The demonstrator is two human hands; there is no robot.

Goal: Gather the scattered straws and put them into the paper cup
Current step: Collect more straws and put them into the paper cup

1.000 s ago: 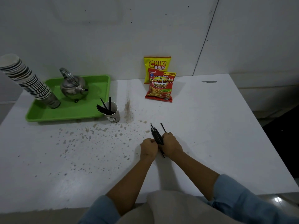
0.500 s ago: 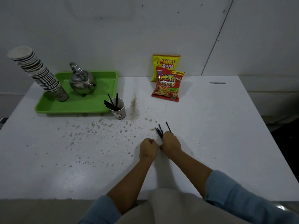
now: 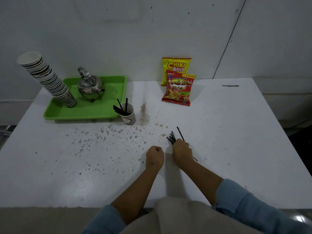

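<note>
White tabletop (image 3: 228, 132), speckled with brown stains, carries everything. My right hand (image 3: 182, 151) has its fingers (image 3: 183, 144) curled tight round a bundle of black straws (image 3: 172, 137), tips fanning forward. My left hand (image 3: 154, 155) is a closed fist just beside it, seemingly empty. Next I should square the uneven ends, then carry the bundle to the paper cup (image 3: 128, 114), lowering it upright beside the straws already inside.
</note>
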